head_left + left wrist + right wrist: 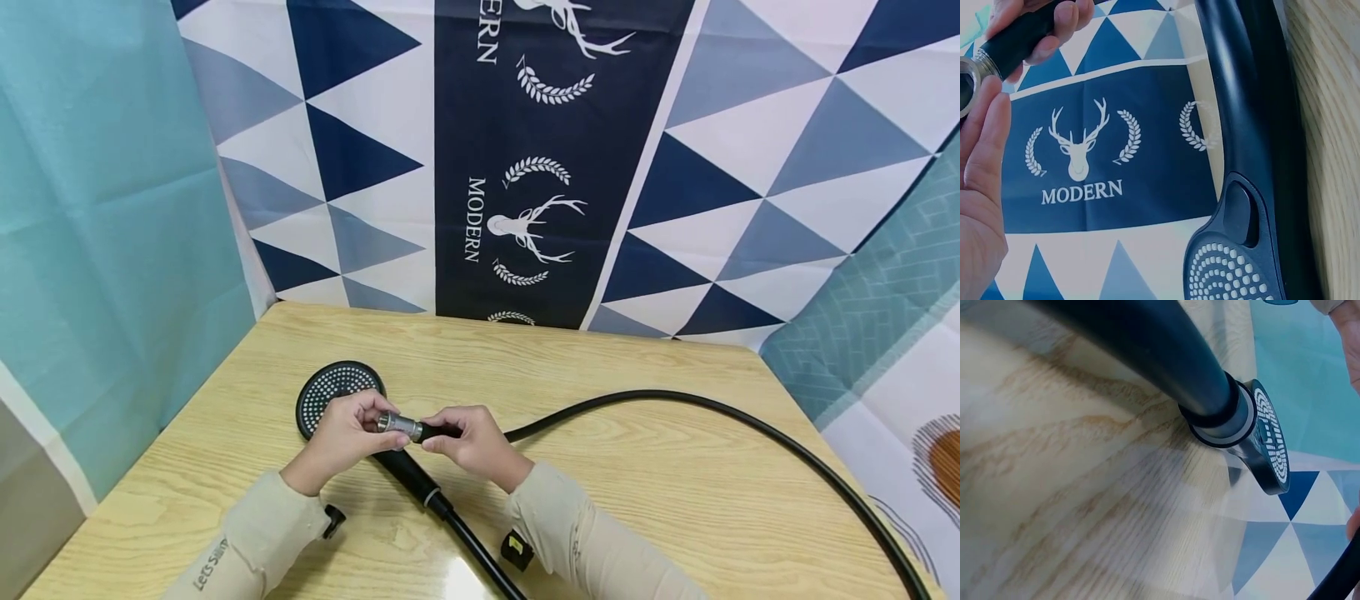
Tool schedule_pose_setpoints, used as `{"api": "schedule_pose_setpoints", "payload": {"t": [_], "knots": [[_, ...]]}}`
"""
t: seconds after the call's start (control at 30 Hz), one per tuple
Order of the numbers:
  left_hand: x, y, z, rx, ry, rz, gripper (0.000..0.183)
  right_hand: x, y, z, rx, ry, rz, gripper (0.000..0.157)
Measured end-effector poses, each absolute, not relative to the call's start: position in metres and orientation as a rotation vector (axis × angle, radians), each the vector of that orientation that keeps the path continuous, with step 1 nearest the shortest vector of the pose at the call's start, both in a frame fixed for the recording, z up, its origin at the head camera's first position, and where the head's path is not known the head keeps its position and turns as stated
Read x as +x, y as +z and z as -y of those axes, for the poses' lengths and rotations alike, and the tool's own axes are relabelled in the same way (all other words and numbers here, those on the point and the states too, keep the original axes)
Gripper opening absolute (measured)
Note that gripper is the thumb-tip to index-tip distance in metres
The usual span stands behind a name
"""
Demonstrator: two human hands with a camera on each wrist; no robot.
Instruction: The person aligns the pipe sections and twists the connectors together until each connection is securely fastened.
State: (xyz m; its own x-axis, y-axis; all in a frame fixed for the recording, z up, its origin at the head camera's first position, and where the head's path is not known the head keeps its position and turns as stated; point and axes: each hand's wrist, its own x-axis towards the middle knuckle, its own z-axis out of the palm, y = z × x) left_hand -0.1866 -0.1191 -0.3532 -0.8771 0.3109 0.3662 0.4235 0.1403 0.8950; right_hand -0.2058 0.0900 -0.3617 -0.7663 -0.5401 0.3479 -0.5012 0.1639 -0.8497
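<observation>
My left hand (337,435) pinches a short silver cylindrical connector (401,426) between thumb and fingers. My right hand (477,446) grips the black end of a shower hose (660,394), lined up against the connector. In the left wrist view, a threaded metal collar (984,64) shows between the connector's ring and the black hose end (1025,44). Below the hands, a black handheld shower head (330,387) lies on the table, its pale-dotted spray face up and partly covered by my left hand. A black hose (1147,350) runs from its handle.
The hose in my right hand arcs to the table's right edge. A small black piece (334,521) lies by my left sleeve, and a black box-like item with a yellow label (517,548) by my right sleeve. Patterned cloth (525,250) hangs behind the wooden table (660,500).
</observation>
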Motion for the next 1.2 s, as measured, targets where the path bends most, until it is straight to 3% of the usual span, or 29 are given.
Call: {"api": "schedule_pose_setpoints", "payload": {"t": [1.03, 1.2], "knots": [[-0.184, -0.353, 0.119, -0.852, -1.784, 2.263, 0.02, -0.208, -0.359, -0.094, -1.057, -1.548, -2.332, 0.022], [-0.186, -0.35, 0.113, -0.748, -1.754, 2.244, 0.015, -0.206, -0.371, -0.09, -1.267, -1.759, -2.528, 0.019]]}}
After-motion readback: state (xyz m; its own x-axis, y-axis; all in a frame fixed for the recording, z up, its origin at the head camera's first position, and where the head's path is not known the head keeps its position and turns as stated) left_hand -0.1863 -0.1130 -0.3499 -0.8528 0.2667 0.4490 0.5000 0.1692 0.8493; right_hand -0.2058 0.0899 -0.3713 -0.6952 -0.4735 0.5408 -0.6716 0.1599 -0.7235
